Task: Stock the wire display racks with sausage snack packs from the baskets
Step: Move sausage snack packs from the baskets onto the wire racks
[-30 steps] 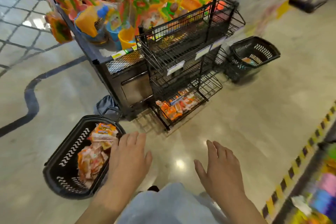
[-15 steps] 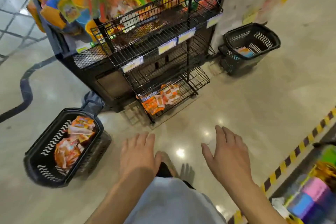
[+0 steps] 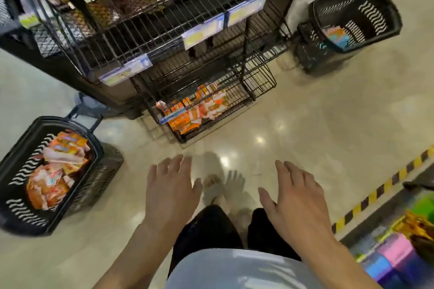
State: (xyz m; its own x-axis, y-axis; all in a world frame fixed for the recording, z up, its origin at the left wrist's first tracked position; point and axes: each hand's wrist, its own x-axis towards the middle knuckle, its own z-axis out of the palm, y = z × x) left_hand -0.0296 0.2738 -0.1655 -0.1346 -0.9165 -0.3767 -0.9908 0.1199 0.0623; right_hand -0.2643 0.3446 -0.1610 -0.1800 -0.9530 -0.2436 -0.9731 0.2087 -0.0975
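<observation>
A black wire display rack stands ahead of me with several tiers. Its bottom shelf holds orange sausage snack packs. On the floor at the left a black basket contains many orange and white snack packs. A second black basket sits right of the rack with a few packs at its bottom. My left hand and my right hand hover palms down over the floor, fingers spread, holding nothing, well short of the rack and both baskets.
A dark stand left of the rack carries colourful goods. Yellow and black hazard tape runs across the floor at the right, with a shelf of colourful packages beyond it. Glossy beige floor lies between me and the rack.
The view has come closer to the rack and tilted down, so my legs and feet now show. Both hands stay empty and spread, keeping about the same spacing.
</observation>
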